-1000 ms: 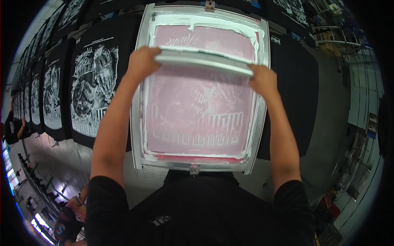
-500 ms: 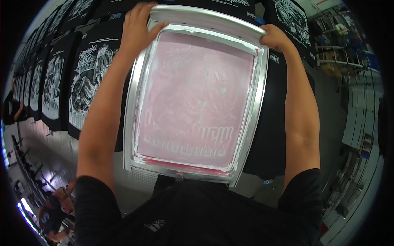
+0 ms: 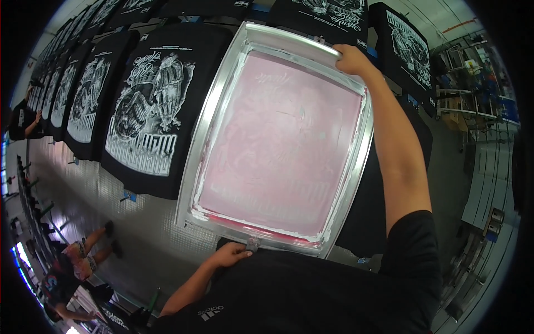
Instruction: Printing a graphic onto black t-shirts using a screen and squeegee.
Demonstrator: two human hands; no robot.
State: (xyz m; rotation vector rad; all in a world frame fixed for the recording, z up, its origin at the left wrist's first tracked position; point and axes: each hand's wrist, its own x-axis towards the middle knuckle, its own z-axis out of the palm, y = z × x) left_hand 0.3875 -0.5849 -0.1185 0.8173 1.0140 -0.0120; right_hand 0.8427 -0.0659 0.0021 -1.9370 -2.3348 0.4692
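Note:
A screen-printing frame (image 3: 203, 142) of silvery metal lies before me, tilted a little, with pink mesh (image 3: 278, 150) stretched inside it. Faint pale lettering and white smears show on the mesh. At the frame's far right corner, my right hand (image 3: 355, 62) is closed around the end of the metal bar along the far edge. My left hand (image 3: 229, 255) is low, at the middle of the near edge, its fingers closed on a small metal clamp (image 3: 253, 244) there. Beneath the frame, black fabric (image 3: 378, 189) shows on the right side.
Black T-shirts with white prints (image 3: 147, 111) lie in rows on the left and along the far side. Another person (image 3: 72, 273) is at the lower left, and one more (image 3: 25, 119) at the far left. Metal shelving (image 3: 473, 72) stands at right.
My left hand has left the far left corner and come down to the clamp at the near edge. The frame sits slightly farther right in view. My right hand keeps its hold.

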